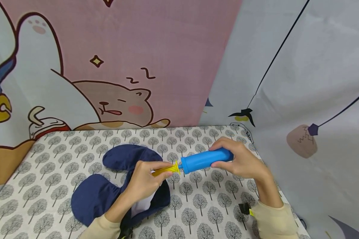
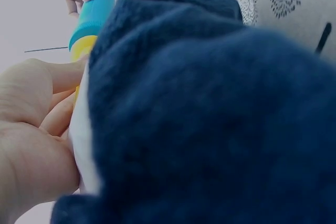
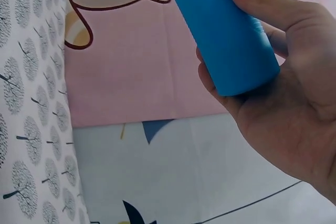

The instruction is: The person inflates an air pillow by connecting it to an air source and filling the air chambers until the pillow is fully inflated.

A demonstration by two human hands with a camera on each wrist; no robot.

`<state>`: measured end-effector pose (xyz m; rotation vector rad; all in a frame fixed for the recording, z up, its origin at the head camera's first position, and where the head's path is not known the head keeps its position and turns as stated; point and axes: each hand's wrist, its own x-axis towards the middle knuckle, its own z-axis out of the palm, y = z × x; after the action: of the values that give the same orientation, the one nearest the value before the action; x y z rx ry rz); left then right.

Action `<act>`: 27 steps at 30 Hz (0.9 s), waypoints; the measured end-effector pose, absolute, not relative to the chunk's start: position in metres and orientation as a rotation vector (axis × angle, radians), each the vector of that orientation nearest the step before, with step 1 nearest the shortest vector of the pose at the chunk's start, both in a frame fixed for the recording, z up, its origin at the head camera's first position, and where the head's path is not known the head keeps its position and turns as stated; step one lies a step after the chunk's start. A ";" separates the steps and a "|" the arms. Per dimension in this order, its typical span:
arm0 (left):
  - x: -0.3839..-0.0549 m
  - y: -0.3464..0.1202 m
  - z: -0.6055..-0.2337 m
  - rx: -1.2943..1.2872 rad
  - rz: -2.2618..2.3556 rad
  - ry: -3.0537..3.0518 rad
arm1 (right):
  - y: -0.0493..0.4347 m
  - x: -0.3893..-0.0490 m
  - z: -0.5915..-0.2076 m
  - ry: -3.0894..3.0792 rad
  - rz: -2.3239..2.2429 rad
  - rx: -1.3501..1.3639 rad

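Observation:
A blue hand pump (image 1: 206, 160) with a yellow end piece (image 1: 175, 167) is held level above the patterned cloth. My right hand (image 1: 242, 157) grips the blue barrel near its far end, thumb on one side and fingers on the other, as the barrel (image 3: 228, 35) in the right wrist view also shows. My left hand (image 1: 146, 179) pinches the yellow piece between thumb and fingers. Beneath and behind that hand lies a navy U-shaped neck pillow (image 1: 95, 199) with a white part (image 1: 142, 204) showing at an opening. Whether the yellow piece touches the pillow cannot be told.
A cloth (image 1: 197, 215) printed with grey trees covers the surface. Behind it hangs a pink backdrop (image 1: 173, 66) with cartoon animals, and a pale curtain (image 1: 332, 66) stands along the right side. In the left wrist view, navy fabric (image 2: 210, 119) fills most of the frame.

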<state>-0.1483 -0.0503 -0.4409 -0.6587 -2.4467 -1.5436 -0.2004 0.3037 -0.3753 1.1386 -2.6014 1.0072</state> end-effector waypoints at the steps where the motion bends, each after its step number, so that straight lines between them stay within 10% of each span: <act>1: -0.148 -0.050 -0.441 -0.659 -1.538 -2.445 | 0.302 -0.200 -0.376 -2.607 1.013 1.141; 27: -0.149 -0.052 -0.441 -0.677 -1.579 -2.421 | 0.352 -0.194 -0.361 -2.547 0.923 0.942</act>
<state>-0.1491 -0.0521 -0.4410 -0.6766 -2.4213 -1.5786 -0.1938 0.3523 -0.3614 0.9422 -2.5474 0.9232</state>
